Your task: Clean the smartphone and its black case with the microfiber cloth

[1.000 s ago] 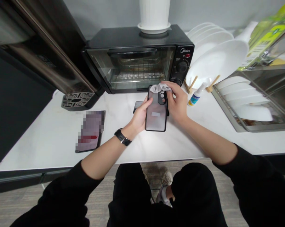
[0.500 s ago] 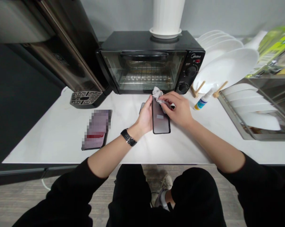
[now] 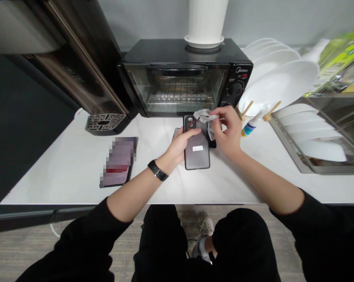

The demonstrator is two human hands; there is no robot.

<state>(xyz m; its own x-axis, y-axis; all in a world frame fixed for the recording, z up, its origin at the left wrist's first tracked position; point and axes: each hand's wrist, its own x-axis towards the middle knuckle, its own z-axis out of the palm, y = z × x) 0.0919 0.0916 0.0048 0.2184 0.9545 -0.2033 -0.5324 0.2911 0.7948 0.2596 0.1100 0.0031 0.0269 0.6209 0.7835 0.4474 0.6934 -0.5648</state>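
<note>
My left hand (image 3: 179, 145) grips a dark translucent phone case (image 3: 196, 158) by its left edge, the thumb lying across its back. Light and skin tones show through the camera cut-outs near its top, and a small white label is stuck on its lower half. Pinched in my right hand (image 3: 229, 129) is a crumpled grey cloth (image 3: 205, 116), which touches the case's upper right corner. Behind the case, a dark flat object (image 3: 212, 144) shows only in part. A phone (image 3: 118, 160), its face pixelated, lies on the counter to the left.
A black toaster oven (image 3: 179, 88) stands at the back, with a white pot (image 3: 207, 21) on top. Right of it are racked white plates (image 3: 279, 84) and a small spray bottle (image 3: 250, 126). A sink with dishes (image 3: 306, 170) lies farther right; a drink machine (image 3: 106, 123) stands left.
The case has been turned so that its labelled back faces up, and my left thumb now lies over it. My right hand has shifted right with the cloth.
</note>
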